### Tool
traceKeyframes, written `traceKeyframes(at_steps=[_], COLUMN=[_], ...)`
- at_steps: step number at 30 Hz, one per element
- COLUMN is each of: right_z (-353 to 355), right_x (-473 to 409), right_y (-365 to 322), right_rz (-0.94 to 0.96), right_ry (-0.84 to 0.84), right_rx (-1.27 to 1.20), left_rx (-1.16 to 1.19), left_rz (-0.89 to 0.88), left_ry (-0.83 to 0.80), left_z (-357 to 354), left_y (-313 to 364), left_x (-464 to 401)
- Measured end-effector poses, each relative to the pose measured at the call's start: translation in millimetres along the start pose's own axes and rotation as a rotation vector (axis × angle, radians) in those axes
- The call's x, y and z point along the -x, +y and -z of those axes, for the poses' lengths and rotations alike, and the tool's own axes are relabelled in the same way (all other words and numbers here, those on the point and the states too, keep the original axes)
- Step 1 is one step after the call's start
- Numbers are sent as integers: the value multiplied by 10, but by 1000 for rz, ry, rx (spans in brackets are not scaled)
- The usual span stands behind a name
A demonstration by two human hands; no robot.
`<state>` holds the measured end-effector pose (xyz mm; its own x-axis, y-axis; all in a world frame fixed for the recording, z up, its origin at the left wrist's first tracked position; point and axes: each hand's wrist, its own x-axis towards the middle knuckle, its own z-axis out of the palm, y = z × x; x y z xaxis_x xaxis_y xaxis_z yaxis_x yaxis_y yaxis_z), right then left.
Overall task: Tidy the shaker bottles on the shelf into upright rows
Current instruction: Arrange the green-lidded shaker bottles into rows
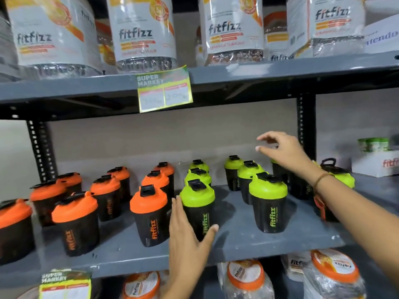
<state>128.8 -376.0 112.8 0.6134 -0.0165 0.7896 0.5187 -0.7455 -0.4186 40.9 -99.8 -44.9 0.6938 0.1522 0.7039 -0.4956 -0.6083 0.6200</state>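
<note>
Black shaker bottles stand upright in rows on the grey middle shelf [248, 240]. Those on the left have orange lids [149, 201], those on the right green lids [267, 188]. My left hand [185, 236] wraps around the front green-lidded shaker [197, 195], thumb on its right side and fingers on its left. My right hand [280, 149] hovers above the back green-lidded shakers with fingers spread, holding nothing. Behind my right forearm stand more shakers, one with a black carry loop [328, 164]; they are partly hidden.
Large fitfizz jars [142, 33] fill the upper shelf, with a supermarket price tag [164, 89] hanging from its edge. Orange-lidded jars [244, 279] sit on the shelf below. A white box [375, 162] with green tubs stands at the far right.
</note>
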Motion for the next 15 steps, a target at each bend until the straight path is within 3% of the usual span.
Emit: traceKeyframes(at_steps=[4,9,15], right_z=[-273,-456,-600], right_x=[-337,-470,-426], right_y=[174,444,571], right_rz=[-205,-414,-417], right_ry=[-390,-689,-758], right_rx=[93,112,1], left_rx=[48,126,283], left_rz=[138,206,245], left_ry=[-9,-36,-109], left_z=[-34,-49,-62], left_y=[-20,-100,-116], left_x=[-173,-273,-302])
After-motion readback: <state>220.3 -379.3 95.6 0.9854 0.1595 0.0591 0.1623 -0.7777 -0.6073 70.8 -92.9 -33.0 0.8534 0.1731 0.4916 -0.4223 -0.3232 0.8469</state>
